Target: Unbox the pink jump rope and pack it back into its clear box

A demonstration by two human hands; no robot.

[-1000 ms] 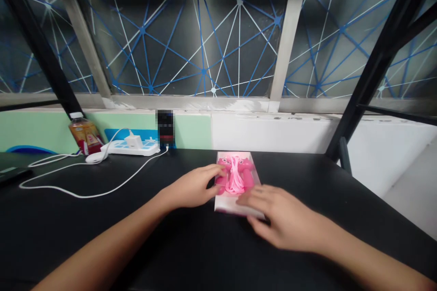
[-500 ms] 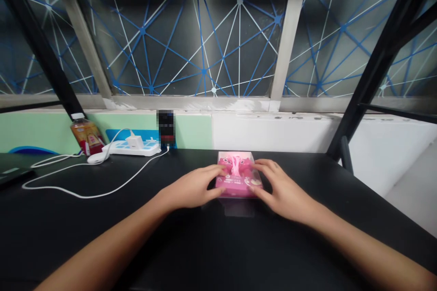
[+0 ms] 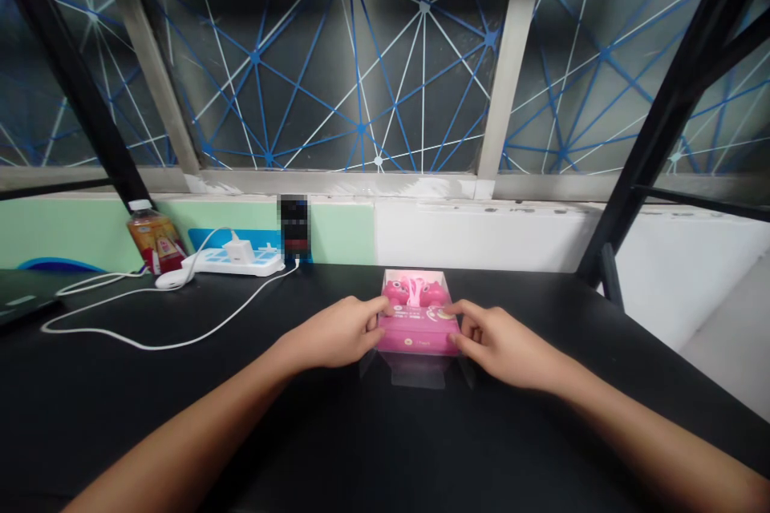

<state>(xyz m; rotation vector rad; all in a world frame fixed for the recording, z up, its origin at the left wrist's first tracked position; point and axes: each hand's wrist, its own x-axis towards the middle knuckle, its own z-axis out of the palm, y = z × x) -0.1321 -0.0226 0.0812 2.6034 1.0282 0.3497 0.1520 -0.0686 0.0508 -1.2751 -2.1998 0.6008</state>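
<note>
From my end, the pink skipping-rope box (image 3: pixel 415 335) sits straight ahead on the black tabletop (image 3: pixel 180 425), right between my hands. My left hand (image 3: pixel 330 333) and my right hand (image 3: pixel 505 349) are about equally close, with the fingers (image 3: pixel 378 313) clamped on its two side edges. Its long axis seems to run away from me, though the squashed view makes that hard to call. Versus the last frame, the clear plastic cover (image 3: pixel 418 375) shows more plainly in front of the box, and my right hand has dropped from its top corner to the side edge.
</note>
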